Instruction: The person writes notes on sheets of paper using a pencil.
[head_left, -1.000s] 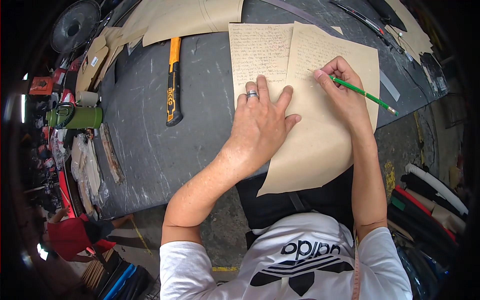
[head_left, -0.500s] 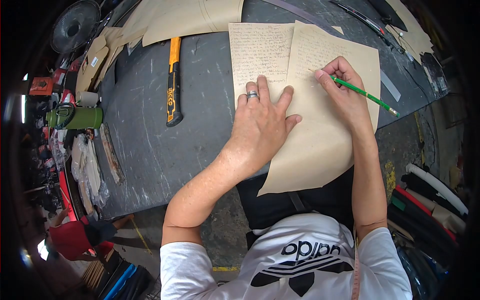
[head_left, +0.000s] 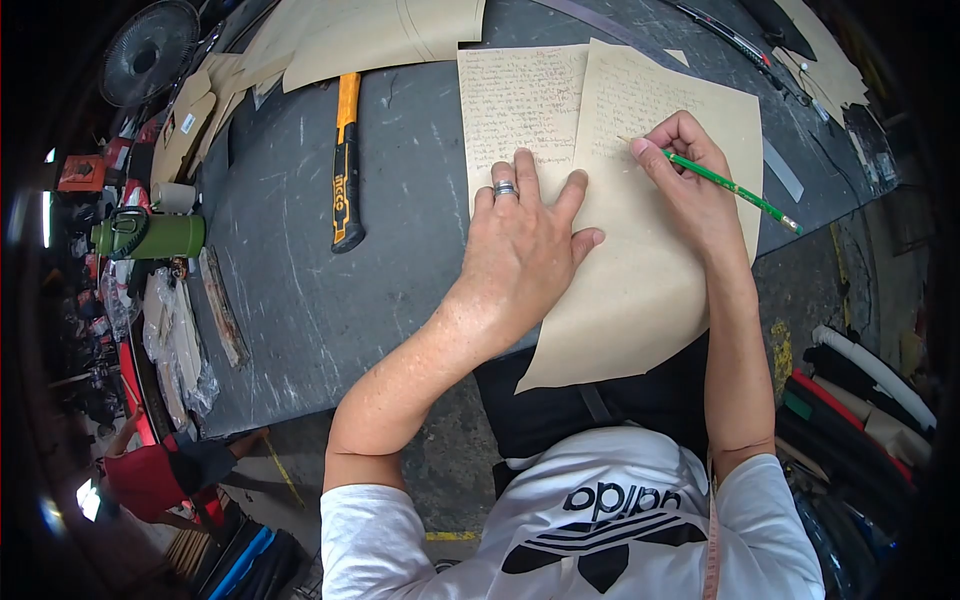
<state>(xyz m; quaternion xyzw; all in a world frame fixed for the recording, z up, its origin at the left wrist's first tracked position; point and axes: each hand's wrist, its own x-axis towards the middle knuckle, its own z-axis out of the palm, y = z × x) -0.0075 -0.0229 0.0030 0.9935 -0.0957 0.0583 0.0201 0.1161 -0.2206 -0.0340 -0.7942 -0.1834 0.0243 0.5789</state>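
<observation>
My right hand (head_left: 690, 185) grips a green pencil (head_left: 735, 190), its tip on a large brown paper sheet (head_left: 640, 270) below faint handwriting. My left hand (head_left: 525, 240) lies with fingers spread, wearing a ring, across the lower part of a second brown sheet (head_left: 520, 100) and the edge of the large one. Rows of handwriting cover that second sheet, which the large sheet partly overlaps. The large sheet's lower end hangs past the table edge.
An orange and black tool (head_left: 346, 165) lies on the dark table (head_left: 270, 290). Brown paper pieces (head_left: 370, 35) are at the back. A green bottle (head_left: 150, 235) stands at left. A person in red (head_left: 145, 480) is at lower left. Rolls (head_left: 870, 375) lie at right.
The pencil and my right hand have shifted very slightly, with the large sheet moving a little to the right. My left hand stays in place. The person in red has moved slightly.
</observation>
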